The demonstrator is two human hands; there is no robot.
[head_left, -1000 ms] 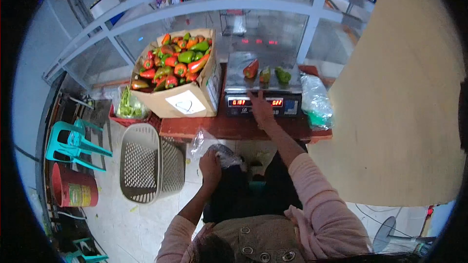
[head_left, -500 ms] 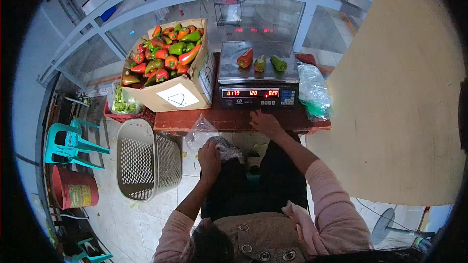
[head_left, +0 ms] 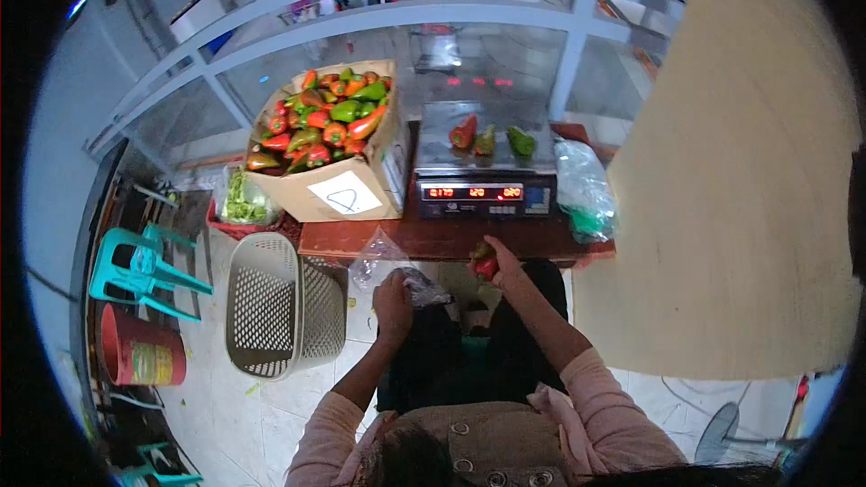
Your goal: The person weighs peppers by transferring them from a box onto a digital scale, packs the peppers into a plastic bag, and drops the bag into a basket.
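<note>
The right hand (head_left: 502,263) is closed on a red pepper (head_left: 485,264) at the near table (head_left: 433,239) edge, below the scale (head_left: 485,189) — its long axis too small to tell; the left hand (head_left: 393,293), lower and leftward, grips a clear plastic bag (head_left: 417,287) — the right hand being nearer the scale

My right hand (head_left: 502,263) grips a red pepper (head_left: 486,266). My left hand (head_left: 393,293) holds a clear plastic bag (head_left: 390,261). Beyond my hands, a silver scale (head_left: 484,167) with red digits bears one red pepper and two green ones. My sleeves are pink.
</note>
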